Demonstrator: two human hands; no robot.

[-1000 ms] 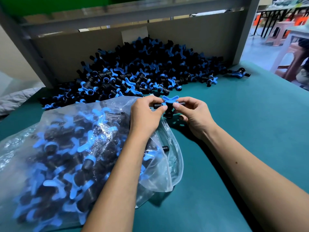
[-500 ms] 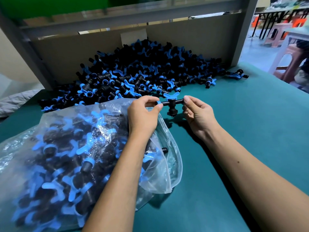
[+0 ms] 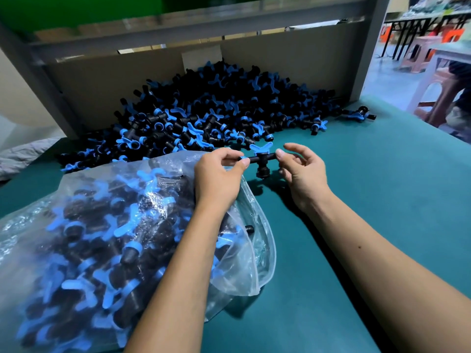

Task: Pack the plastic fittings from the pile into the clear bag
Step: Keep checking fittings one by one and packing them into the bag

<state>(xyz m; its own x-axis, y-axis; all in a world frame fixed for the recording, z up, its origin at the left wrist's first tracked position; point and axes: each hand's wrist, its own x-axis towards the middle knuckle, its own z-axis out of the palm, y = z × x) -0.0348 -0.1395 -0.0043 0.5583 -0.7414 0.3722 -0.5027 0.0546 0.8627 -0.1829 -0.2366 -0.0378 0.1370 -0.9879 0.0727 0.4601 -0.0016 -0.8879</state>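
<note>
Factory packing station, green-topped workbench (image 3: 382,189) with grey metal frame (image 3: 369,47) and cardboard backing (image 3: 280,59), bulk pile of identical black-and-blue plastic fittings (image 3: 216,105), large clear bag (image 3: 257,250) of the same parts, plastic stools (image 3: 438,98) and long tables (image 3: 420,24) on an open floor beyond

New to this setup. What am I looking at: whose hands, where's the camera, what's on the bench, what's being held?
There is no machine: a person works bare-handed, filmed by one wide-angle camera worn on the head, looking forward and down. On the green bench lies a pile of black-and-blue plastic fittings against a backboard, and nearer, a clear bag already holding many of them. The left hand pinches one end of a single T-shaped fitting above the bag's mouth. The right hand is at its other end, fingers loosely curled; whether it touches is unclear.
</note>
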